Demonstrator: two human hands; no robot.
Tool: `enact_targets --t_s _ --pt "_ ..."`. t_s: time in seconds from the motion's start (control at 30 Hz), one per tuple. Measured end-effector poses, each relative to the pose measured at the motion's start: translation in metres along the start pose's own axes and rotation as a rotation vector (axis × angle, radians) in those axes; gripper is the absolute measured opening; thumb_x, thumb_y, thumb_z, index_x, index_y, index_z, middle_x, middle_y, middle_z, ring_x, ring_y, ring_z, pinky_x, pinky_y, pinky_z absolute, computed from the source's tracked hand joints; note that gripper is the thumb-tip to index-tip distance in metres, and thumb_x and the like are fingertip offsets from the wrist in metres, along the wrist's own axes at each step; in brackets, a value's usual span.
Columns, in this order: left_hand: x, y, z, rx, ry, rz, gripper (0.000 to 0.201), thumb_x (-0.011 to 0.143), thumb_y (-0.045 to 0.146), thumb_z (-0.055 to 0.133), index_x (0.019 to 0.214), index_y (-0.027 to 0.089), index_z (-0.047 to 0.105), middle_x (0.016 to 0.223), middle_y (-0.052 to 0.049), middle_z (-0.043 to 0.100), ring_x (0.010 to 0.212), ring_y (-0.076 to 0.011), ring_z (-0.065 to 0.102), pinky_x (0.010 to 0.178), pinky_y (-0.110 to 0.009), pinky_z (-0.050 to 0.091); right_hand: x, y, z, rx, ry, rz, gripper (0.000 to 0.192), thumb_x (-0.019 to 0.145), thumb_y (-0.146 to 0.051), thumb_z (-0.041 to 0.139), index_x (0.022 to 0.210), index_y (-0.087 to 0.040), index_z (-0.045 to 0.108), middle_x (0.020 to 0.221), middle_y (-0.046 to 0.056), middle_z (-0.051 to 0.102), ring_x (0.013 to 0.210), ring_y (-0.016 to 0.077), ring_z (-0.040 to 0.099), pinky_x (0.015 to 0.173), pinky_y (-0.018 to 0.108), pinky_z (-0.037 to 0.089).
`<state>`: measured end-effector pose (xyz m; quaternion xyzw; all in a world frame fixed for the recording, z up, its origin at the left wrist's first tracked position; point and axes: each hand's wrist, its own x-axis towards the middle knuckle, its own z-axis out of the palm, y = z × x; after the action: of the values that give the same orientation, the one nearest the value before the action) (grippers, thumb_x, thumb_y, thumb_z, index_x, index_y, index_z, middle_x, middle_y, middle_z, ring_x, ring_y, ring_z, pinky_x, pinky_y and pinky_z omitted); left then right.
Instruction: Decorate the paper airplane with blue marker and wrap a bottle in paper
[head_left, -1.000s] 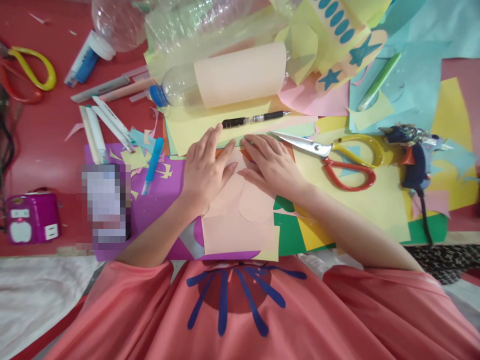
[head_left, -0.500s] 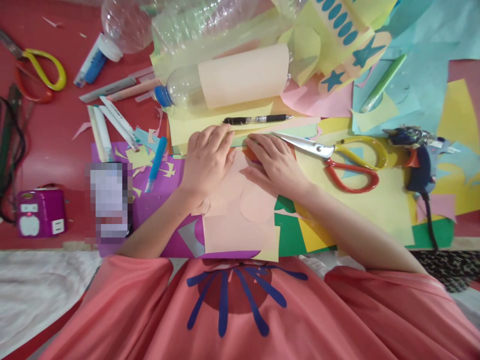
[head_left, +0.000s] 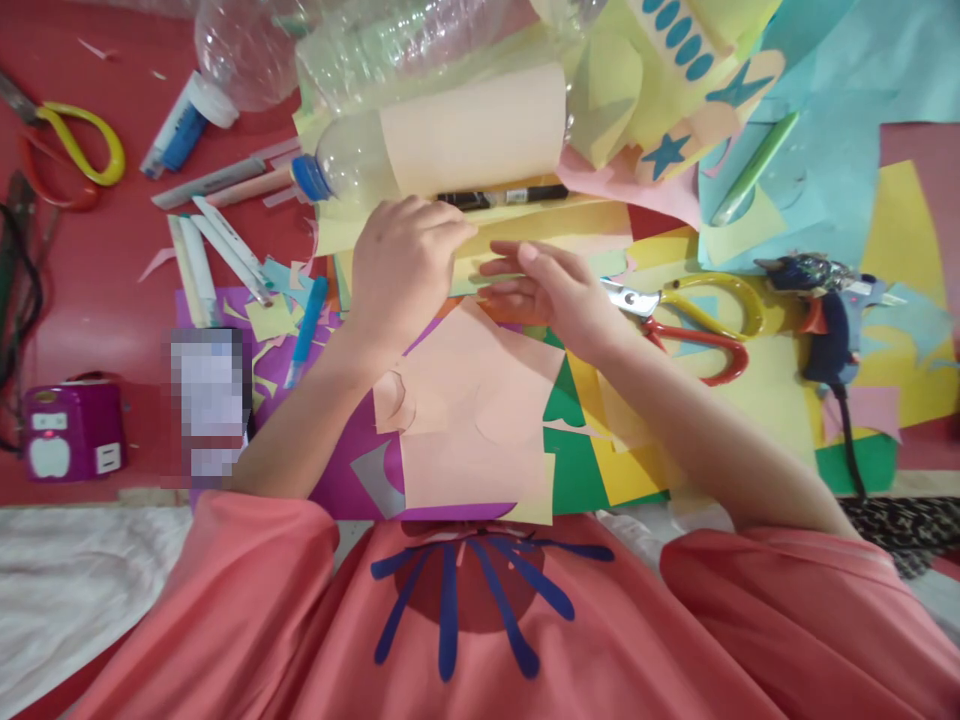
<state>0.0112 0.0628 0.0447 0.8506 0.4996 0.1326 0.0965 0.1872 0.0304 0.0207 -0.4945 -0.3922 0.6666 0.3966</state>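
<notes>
My left hand (head_left: 405, 265) is over the upper left of the pale pink paper sheet (head_left: 472, 400), its fingers bent and pressed together. Whatever is under those fingertips is hidden. Just above them a black pen (head_left: 517, 197) lies along a bottle wrapped in pale pink paper (head_left: 476, 130). My right hand (head_left: 551, 290) hovers by the sheet's upper right edge, turned on its side, fingers loosely apart and holding nothing. Close to its wrist lie scissors with yellow and red handles (head_left: 705, 310), their blades partly covered by that hand.
A glue gun (head_left: 829, 310) with its cord lies at right. Left are a phone (head_left: 214, 400), a purple box (head_left: 75, 430), a blue marker (head_left: 307, 330), several pale markers (head_left: 225, 245) and other scissors (head_left: 82, 140). Paper scraps and clear plastic bottles (head_left: 405, 50) crowd the back.
Both hands have lifted from the pale pink sheet, uncovering its top. The left hand's fingers have drawn together; the right has turned on its side. The pen has shifted up against the bottle.
</notes>
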Motion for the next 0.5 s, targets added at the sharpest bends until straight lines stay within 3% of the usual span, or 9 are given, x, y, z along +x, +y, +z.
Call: enact_targets --t_s 0.1,0.27,0.5 --pt "-0.003 0.002 -0.005 0.005 -0.027 -0.038 0.038 0.094 0.012 0.038 0.112 0.024 0.070 0.120 -0.002 0.072 0.113 -0.0224 0.062 0.101 -0.043 0.047 0.016 -0.011 0.009 0.191 0.039 0.085 0.032 0.090 -0.049 0.058 0.088 -0.018 0.059 0.089 0.003 0.069 0.076 0.0114 0.071 0.073 0.025 0.060" --pt "-0.008 0.000 -0.005 -0.058 -0.044 -0.063 0.034 0.090 0.013 0.043 0.106 0.026 0.070 0.119 -0.002 0.071 0.114 -0.0238 0.063 0.102 -0.041 0.047 0.035 -0.012 0.018 0.237 0.060 0.117 0.027 0.090 -0.043 0.060 0.079 -0.020 0.053 0.080 0.002 0.067 0.073 0.0139 0.070 0.069 0.027 0.062" --pt "0.003 -0.002 -0.004 -0.243 -0.059 -0.151 0.026 0.095 0.023 0.038 0.101 0.026 0.064 0.090 -0.001 0.072 0.088 -0.0200 0.068 0.081 -0.032 0.051 0.037 -0.007 0.021 0.231 0.099 0.168 0.014 0.092 -0.027 0.047 0.080 -0.020 0.050 0.083 0.004 0.067 0.066 0.0150 0.069 0.065 0.031 0.062"
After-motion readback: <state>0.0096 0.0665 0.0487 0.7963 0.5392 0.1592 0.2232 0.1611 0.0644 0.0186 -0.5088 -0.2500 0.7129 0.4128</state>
